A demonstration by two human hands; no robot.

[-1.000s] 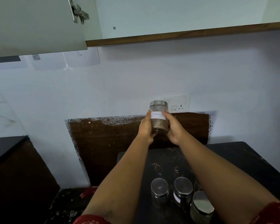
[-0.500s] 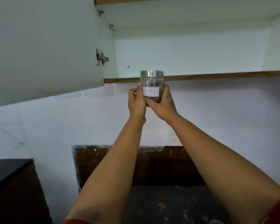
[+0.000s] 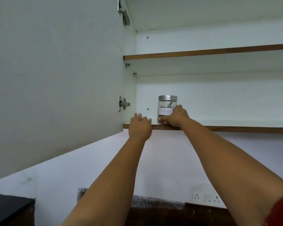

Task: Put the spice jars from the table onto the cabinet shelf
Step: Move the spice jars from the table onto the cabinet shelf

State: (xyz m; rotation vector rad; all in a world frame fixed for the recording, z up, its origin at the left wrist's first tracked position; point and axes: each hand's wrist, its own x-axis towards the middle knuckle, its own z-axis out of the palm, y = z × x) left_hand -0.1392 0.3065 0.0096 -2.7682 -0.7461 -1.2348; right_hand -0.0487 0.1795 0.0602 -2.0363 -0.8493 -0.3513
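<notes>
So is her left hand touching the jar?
Apart. The head view shows white cabinet wall between the left hand, blurred at the shelf edge, and the jar. Only the right hand is on the jar.

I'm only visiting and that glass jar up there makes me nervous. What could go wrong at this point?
1. The jar stands near the shelf front edge; only the right hand holds it, so a careless release could tip it off.
2. The left hand is open beside the jar and blurred; it might knock the jar.
3. The open door hangs close on the left, and an arm could bump it.
</notes>
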